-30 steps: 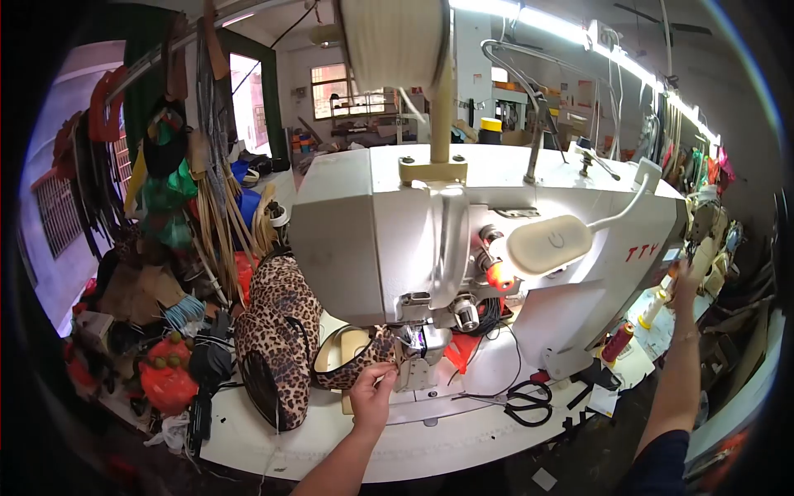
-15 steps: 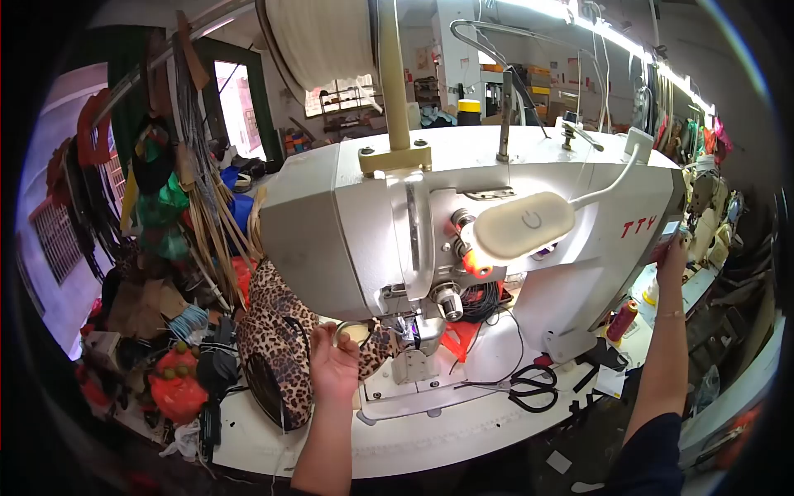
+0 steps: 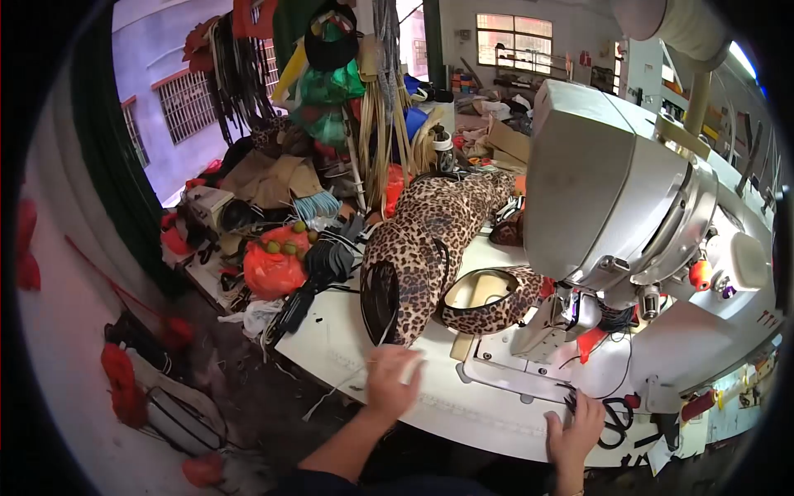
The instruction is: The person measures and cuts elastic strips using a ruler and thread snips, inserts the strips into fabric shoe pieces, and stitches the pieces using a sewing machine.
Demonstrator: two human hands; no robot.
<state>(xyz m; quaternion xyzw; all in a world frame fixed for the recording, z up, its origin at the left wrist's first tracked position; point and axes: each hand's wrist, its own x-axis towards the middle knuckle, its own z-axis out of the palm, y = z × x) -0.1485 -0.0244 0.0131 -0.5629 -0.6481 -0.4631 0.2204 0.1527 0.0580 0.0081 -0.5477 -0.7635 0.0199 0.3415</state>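
Note:
My left hand (image 3: 393,382) is at the front end of a long row of leopard-print pieces (image 3: 422,248) that look like shoe uppers. Its fingers are loosely bent and a gap shows by the thumb; whether they touch the fabric is unclear. My right hand (image 3: 576,426) reaches over the black-handled scissors (image 3: 616,423), thumb apart from the fingers, near the blades; any contact is hard to make out. Another leopard-print upper (image 3: 523,299), with a pale inside, sits by the needle area of the sewing machine (image 3: 591,182).
The white table (image 3: 488,417) has a ruler strip along its front edge. A red bag (image 3: 273,269) with round fruit and a dark bundle (image 3: 333,252) lie at the left. A red thread spool (image 3: 699,405) is at the right. Straps and strips hang behind.
The view has swung left. My right hand has come from the machine's right end down to the scissors. My left hand has left the upper by the needle for the leopard-print row.

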